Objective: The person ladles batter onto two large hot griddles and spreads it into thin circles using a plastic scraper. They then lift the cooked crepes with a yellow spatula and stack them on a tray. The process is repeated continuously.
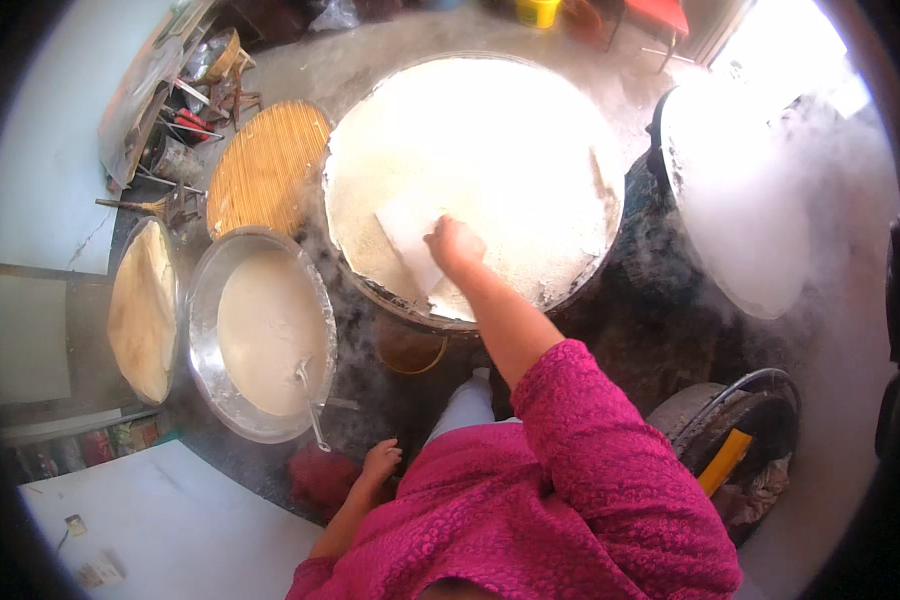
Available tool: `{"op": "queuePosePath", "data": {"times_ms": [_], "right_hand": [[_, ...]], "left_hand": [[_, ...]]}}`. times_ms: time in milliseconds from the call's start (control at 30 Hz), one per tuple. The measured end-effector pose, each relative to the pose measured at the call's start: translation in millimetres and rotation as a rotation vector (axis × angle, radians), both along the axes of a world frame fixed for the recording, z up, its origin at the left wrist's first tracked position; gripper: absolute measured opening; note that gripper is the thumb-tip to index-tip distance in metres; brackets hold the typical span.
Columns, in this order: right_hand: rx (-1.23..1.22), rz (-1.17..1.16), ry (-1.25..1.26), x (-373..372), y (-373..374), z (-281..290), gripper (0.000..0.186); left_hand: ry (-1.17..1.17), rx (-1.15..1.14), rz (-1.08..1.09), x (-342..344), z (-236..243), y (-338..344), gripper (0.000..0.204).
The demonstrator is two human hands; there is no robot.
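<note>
My right hand (457,246) is closed on the top edge of a flat white scraper (406,238). The scraper rests on a pale, steaming layer of batter that covers a large round griddle (560,160). Down by my left side, beside my body, hangs my left hand (378,464); its fingers are loosely bent and nothing shows in them. Close to it stands a wide metal basin (204,330) of creamy batter (268,325), with a metal ladle (310,395) leaning over its near rim.
A round slatted mat (268,165) lies left of the griddle, and a round tan disc (142,312) stands beyond the basin. Steam drifts around a large round lid (735,210) at right. Near right is a dark drum (685,410) with a yellow strip (725,460). A white tabletop (170,520) fills the near left.
</note>
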State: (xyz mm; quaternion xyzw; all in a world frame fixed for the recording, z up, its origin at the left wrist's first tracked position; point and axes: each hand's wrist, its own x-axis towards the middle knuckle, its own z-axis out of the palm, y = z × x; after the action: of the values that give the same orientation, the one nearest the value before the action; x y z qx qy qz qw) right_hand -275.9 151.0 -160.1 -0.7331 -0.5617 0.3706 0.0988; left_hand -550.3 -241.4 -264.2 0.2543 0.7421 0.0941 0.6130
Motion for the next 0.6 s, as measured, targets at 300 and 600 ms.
{"op": "queuePosePath", "data": {"times_ms": [300,600], "right_hand": [[-0.153,-0.008,-0.160,89.4,27.1,0.9,0.039],[0.306,0.090,-0.357,76.6,43.2,30.0,0.019]], "left_hand": [[-0.097,-0.103,0.213,-18.5,20.5,12.2,0.037],[-0.166,0.023,0.008,19.5,29.4,60.9,0.040]]}}
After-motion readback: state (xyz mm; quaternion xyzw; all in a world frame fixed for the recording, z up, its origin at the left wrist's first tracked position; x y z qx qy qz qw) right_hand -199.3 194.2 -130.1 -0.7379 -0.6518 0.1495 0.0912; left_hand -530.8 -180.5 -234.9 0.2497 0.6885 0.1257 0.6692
